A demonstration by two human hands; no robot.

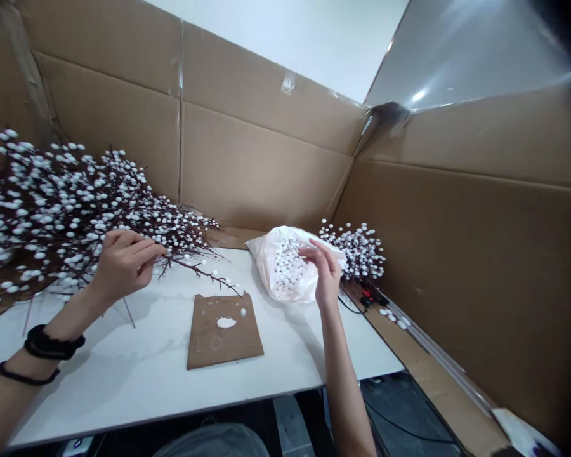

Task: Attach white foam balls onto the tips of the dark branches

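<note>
My left hand (pixel 127 259) pinches a thin dark branch (pixel 202 271) with a few white berries, its tip pointing right above a cardboard square (pixel 204 336). On that square lie a white blob of paste (pixel 226 322) and one loose white berry (pixel 243 312). My right hand (pixel 326 270) is raised at the right side of an open plastic bag (pixel 266 266) full of white berries (pixel 289 270). Its fingers are bent forward over the bag's edge; whether anything is between them is too small to tell.
A big pile of berry branches (pixel 76 203) fills the table's left back. More branches (pixel 359 251) stand behind the bag at right. Cardboard walls (pixel 266 165) enclose the white table (pixel 137 381). Loose white pieces (pixel 394 318) and a black cable lie off its right edge.
</note>
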